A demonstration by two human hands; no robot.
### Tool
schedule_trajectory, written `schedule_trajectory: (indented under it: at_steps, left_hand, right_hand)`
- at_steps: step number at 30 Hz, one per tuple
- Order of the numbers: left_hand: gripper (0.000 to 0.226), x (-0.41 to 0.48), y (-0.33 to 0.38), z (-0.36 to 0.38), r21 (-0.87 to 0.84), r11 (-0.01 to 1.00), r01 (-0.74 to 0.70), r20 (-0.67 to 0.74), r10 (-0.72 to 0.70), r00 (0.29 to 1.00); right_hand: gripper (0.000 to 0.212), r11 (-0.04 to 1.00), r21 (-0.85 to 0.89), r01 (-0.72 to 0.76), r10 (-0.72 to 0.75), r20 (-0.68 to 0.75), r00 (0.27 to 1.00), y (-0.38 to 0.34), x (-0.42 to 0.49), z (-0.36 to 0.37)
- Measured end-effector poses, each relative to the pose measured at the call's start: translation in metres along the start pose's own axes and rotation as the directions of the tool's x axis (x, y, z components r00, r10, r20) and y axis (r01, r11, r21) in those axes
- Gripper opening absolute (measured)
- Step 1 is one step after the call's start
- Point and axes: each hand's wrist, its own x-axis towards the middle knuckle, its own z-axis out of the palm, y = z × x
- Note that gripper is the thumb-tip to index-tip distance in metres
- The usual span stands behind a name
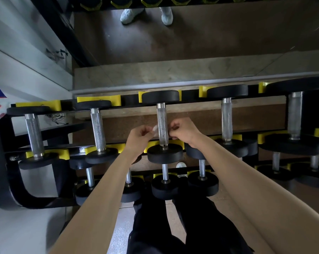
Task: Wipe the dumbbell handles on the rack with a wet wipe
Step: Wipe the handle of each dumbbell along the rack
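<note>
— Where's the wet wipe (155, 128)?
— Pinched in the left hand (139, 135), against the middle dumbbell handle (162, 118) on the rack (1, 180), upper tier.
— And the right hand (185, 131)?
— Curled beside that handle; what it holds, I cannot tell.

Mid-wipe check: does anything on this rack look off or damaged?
Nothing is askew: the top-row dumbbells sit in their yellow cradles. The middle handle shows dark specks, and the handle right of it looks blotchy white, unlike the two cleaner left handles.
</note>
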Motion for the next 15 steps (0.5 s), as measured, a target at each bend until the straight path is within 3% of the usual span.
schedule_trajectory:
  at_steps: [3, 9, 13, 15]
  left_hand:
    - [0.018, -0.002, -0.004, -0.001, 0.04, 0.998, 0.038, 0.018, -0.038, 0.999]
    - [0.031, -0.011, 0.006, 0.013, 0.489, 0.87, -0.059, 0.038, 0.047, 0.998]
    - [0.028, -0.02, -0.007, -0.008, 0.591, 0.805, -0.057, 0.093, 0.003, 0.996]
    - [0.016, -0.023, -0.014, -0.016, 0.586, 0.806, -0.078, 0.128, 0.002, 0.992]
  right_hand:
    - [0.02, 0.988, -0.151, 0.009, -0.001, 0.049, 0.999, -0.003, -0.002, -0.006]
    - [0.01, 0.961, -0.277, 0.026, -0.006, 0.073, 0.997, 0.003, -0.014, -0.029]
    - [0.005, 0.898, -0.43, 0.088, -0.019, 0.162, 0.987, -0.005, -0.011, -0.009]
    - [0.013, 0.848, -0.513, 0.132, -0.022, 0.215, 0.976, -0.006, -0.01, -0.001]
